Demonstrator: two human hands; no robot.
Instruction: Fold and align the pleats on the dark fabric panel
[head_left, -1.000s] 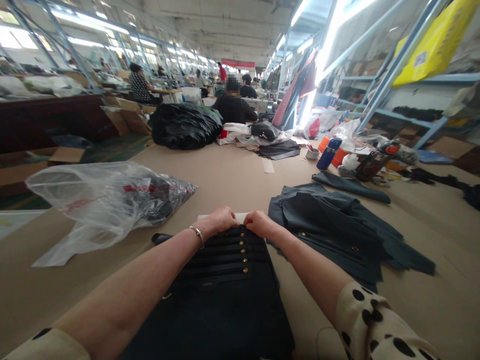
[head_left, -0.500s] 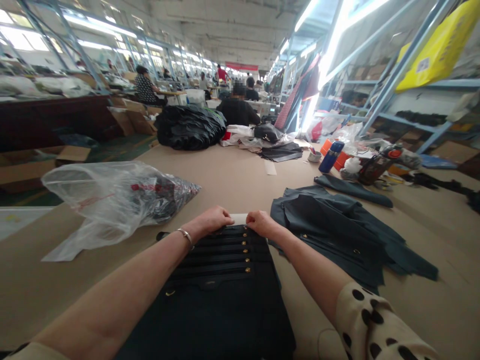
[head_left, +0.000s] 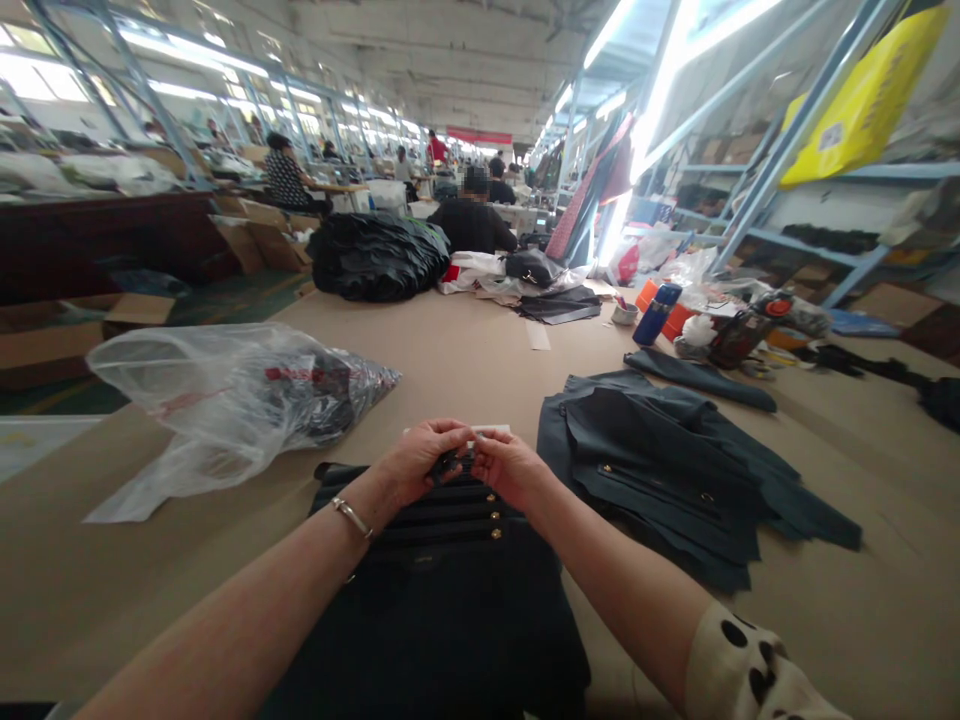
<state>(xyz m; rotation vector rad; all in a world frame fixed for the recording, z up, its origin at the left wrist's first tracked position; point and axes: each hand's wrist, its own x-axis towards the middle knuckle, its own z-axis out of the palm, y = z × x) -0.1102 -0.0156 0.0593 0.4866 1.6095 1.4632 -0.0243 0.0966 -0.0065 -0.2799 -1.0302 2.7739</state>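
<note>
Left hand [head_left: 420,462] and right hand [head_left: 504,466] meet fingertip to fingertip, both pinching far edge of dark garment [head_left: 442,590], flat on surface [head_left: 465,360] at 6 o'clock. Plastic bag [head_left: 225,400] at 10, second garment [head_left: 675,470] at 3.

From my remote seat I log: a broad tan cardboard-covered worktable [head_left: 465,360]; at two o'clock, pale blue steel shelving [head_left: 757,180]; at twelve, long ceiling strip lights [head_left: 600,30]; at ten, bright windows [head_left: 45,80]; at nine, brown cardboard boxes [head_left: 52,345].
</note>
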